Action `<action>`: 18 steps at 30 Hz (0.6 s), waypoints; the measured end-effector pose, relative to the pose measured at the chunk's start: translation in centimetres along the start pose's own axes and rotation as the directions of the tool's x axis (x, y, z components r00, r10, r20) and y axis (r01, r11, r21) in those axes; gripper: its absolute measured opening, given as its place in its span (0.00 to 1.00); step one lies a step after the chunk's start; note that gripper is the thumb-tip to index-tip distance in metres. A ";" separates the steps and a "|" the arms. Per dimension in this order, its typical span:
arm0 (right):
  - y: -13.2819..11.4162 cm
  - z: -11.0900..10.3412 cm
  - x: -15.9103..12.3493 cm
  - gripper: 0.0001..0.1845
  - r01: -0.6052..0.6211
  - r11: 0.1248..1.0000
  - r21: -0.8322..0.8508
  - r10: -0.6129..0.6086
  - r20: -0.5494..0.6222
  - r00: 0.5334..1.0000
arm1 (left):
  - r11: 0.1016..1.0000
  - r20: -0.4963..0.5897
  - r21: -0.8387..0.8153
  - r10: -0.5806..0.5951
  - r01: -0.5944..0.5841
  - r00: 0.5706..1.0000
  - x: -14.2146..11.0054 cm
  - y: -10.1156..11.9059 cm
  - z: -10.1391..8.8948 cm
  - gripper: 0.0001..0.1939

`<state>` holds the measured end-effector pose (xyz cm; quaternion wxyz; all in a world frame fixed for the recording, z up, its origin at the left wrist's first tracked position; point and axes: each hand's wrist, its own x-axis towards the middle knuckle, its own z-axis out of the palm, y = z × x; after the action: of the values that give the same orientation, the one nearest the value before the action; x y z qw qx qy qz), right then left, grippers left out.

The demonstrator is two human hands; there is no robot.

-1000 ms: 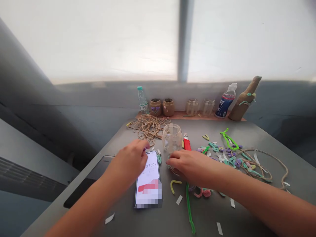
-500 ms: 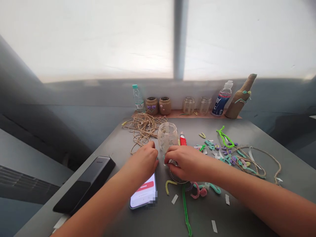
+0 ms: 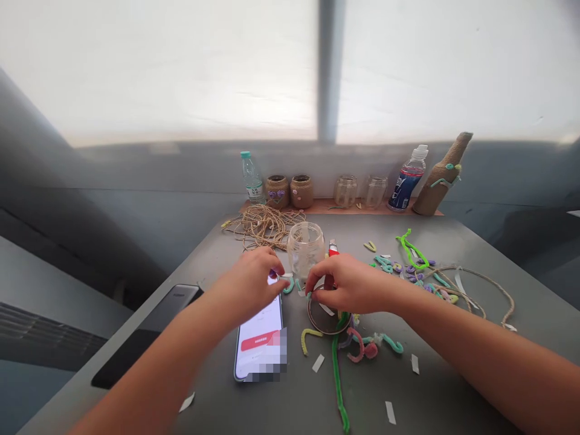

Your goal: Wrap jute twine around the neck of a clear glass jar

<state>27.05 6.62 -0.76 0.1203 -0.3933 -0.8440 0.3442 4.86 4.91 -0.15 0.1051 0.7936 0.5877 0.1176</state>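
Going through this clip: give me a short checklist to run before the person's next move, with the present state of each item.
1. Glass jar standing upright: ok.
2. Left hand holding something small: cannot tell, the fingers hide it.
3. Right hand holding something at its fingertips: cannot tell.
4. Phone lying face up with its screen lit, below the left hand: ok.
5. Round dark roll free of other items: not ok, a green pipe cleaner lies against its edge.
6. Red box cutter clear of the right hand: cannot tell, the hand overlaps it in this view.
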 end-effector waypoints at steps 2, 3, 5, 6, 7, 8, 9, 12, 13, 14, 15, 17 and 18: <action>0.2 0.0 0.1 0.11 -0.029 0.999 0.036 0.028 0.027 0.999 | 1.000 0.038 0.008 0.015 -0.016 0.999 0.1 0.4 1.1 0.03; 0.3 0.0 0.2 0.10 -0.043 0.998 0.050 0.041 0.039 0.998 | 1.000 0.054 0.014 0.021 -0.022 0.998 0.2 0.6 1.6 0.01; 0.4 0.1 0.3 0.09 -0.066 0.995 0.073 0.062 0.052 0.997 | 0.999 0.074 0.020 0.034 -0.035 0.997 0.5 0.9 2.7 0.03; 0.4 0.2 0.3 0.09 -0.075 0.994 0.084 0.071 0.050 0.996 | 0.999 0.078 0.020 0.039 -0.041 0.996 0.6 1.0 3.0 0.05; 0.3 0.2 0.3 0.09 -0.084 0.992 0.097 0.081 0.042 0.996 | 0.999 0.078 0.018 0.044 -0.045 0.996 0.8 1.0 3.3 0.06; 0.3 0.2 0.3 0.09 -0.093 0.990 0.111 0.090 0.033 0.995 | 0.999 0.074 0.013 0.047 -0.048 0.996 0.9 1.0 3.5 0.08; 0.2 0.2 0.3 0.09 -0.101 0.987 0.126 0.099 0.023 0.995 | 0.999 0.065 0.006 0.046 -0.046 0.997 1.0 1.0 3.5 0.09; 0.2 -0.1 0.2 0.08 -0.122 0.973 0.196 0.122 0.009 0.992 | 0.999 0.015 -0.038 0.015 -0.015 1.000 0.6 0.9 2.9 0.09; 0.3 -0.3 0.3 0.08 -0.126 0.965 0.231 0.124 0.022 0.992 | 0.998 -0.003 -0.064 0.001 -0.001 1.000 0.4 0.9 2.5 0.09; 0.4 -0.4 0.4 0.07 -0.130 0.953 0.275 0.122 0.048 0.991 | 0.996 -0.019 -0.094 -0.010 0.008 1.000 0.0 1.0 2.1 0.08; 0.5 -0.5 0.4 0.06 -0.136 0.936 0.325 0.115 0.082 0.990 | 0.992 -0.026 -0.128 -0.017 0.014 1.000 -0.3 1.2 1.7 0.07; 0.7 -0.7 0.6 0.04 -0.150 0.890 0.431 0.091 0.155 0.984 | 0.974 -0.031 -0.225 -0.011 0.003 0.999 -1.1 1.7 0.9 0.08; 0.7 -0.8 0.6 0.05 -0.159 0.857 0.491 0.074 0.189 0.979 | 0.952 -0.033 -0.306 0.007 -0.017 0.999 -1.4 2.0 0.7 0.09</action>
<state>27.41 7.79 -0.72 0.1279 -0.3693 -0.7065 0.5900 6.55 3.01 -0.27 0.2168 0.7693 0.5591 0.2203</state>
